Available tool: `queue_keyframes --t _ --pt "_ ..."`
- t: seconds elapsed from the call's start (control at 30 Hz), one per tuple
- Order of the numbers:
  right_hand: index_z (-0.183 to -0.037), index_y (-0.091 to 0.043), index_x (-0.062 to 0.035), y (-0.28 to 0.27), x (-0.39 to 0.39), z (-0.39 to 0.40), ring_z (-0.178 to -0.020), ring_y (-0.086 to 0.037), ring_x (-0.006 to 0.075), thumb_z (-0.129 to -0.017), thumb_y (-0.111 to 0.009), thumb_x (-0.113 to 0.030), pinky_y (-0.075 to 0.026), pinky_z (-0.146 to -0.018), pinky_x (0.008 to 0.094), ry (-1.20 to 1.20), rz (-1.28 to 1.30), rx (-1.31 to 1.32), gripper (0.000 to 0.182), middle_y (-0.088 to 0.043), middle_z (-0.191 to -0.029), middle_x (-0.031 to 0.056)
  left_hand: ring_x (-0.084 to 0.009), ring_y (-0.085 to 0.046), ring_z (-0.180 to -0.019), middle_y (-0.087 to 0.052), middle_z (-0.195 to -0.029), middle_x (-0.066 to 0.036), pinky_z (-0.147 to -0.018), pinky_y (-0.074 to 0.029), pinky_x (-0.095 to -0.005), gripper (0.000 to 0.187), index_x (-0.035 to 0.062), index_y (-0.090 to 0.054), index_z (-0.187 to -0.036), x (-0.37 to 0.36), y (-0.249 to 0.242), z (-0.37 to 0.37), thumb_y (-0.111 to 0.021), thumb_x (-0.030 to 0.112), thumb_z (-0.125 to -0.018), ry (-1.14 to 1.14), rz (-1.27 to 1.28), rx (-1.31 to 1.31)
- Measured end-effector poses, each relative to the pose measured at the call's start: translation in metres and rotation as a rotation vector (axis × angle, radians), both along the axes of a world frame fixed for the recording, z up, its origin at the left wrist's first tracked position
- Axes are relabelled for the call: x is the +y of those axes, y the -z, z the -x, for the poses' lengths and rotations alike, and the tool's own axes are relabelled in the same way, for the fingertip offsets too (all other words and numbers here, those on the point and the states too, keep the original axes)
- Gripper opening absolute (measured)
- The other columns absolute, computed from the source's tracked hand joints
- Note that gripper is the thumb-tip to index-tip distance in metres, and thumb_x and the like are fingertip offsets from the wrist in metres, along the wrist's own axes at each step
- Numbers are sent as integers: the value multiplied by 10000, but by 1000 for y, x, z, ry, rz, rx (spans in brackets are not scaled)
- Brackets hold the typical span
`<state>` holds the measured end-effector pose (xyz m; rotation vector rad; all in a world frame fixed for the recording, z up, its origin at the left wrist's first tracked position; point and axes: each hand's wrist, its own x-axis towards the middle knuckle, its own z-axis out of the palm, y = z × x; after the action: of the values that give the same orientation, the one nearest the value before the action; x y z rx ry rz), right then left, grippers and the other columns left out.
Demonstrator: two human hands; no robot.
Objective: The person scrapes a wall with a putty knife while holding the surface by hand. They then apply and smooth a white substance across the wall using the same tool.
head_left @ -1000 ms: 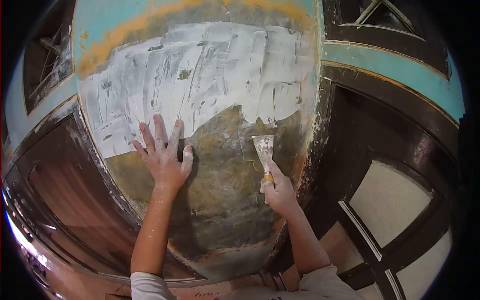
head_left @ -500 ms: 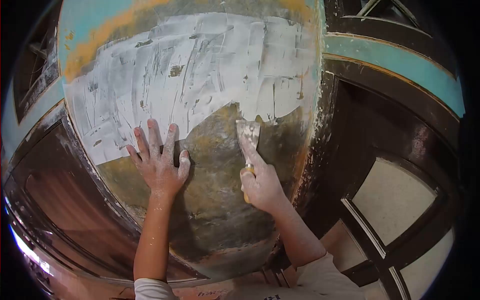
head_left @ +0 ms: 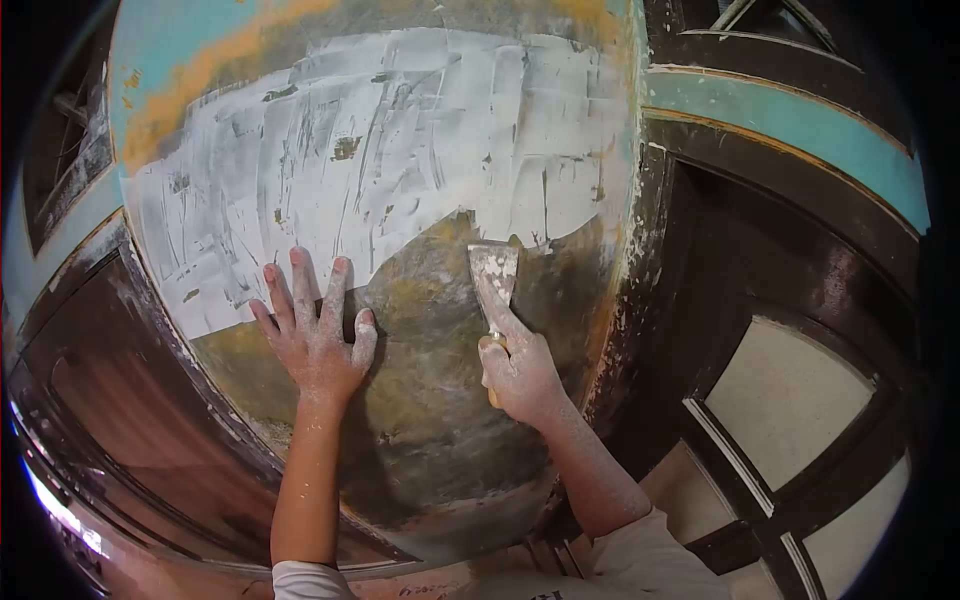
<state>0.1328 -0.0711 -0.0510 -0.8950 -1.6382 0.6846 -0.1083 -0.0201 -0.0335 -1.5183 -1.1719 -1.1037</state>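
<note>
toward twelve o'clock, white filler (head_left: 400, 130) coats the wall (head_left: 430, 400), bare toward six; left hand (head_left: 325, 360) has fingers splayed, right hand (head_left: 525, 375) fingers grasp a scraper (head_left: 495, 262).

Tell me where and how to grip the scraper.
Grip the scraper by its yellow handle, probably best from below, as the right hand does: its wide, flared blade points upward, leaving the narrow handle lowest.

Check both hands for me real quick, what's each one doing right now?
Left hand: open, fingers spread against the wall, holding nothing.
Right hand: closed around the handle of a putty knife.
</note>
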Motion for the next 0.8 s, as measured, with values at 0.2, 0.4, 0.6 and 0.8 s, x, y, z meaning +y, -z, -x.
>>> queue_keyframes --t 0.2,0.4,0.6,0.8 --pt "-1574 -263 -185 -8 3 -7 -550 -536 152 -1026 -407 -154 -495 -626 315 18 -77 -62 567 -544 -627 78 -397 -145 -1515 -287 -1614 -152 -1185 -29 -596 659 197 -542 -1429 -1 0 -1 -636 313 -788 -5 0 3" --pt "-1570 -275 -196 3 6 -13 -555 -556 175 -1028 -408 -159 -497 -624 326 25 -98 -98 559 -552 -651 90 -407 -144 -1512 -287 -1613 -156 -1177 -41 -618 657 206 -543 -1428 -1 3 1 -617 309 -784 -9 14 10" --pt "-1563 -310 -214 -22 3 -12 -561 -487 116 -1024 -399 -152 -477 -606 289 33 2 -71 549 -532 -696 48 -416 -139 -1509 -284 -1613 -158 -1176 -36 -626 648 207 -541 -1428 1 7 4 -593 339 -796 4 16 39" --pt "-1565 -309 -232 -16 9 -15 -555 -485 119 -1017 -387 -130 -482 -616 289 58 -30 -64 563 -532 -697 40 -419 -144 -1507 -288 -1611 -157 -1173 -40 -632 649 211 -538 -1430 -1 8 4 -594 334 -795 -7 33 36"
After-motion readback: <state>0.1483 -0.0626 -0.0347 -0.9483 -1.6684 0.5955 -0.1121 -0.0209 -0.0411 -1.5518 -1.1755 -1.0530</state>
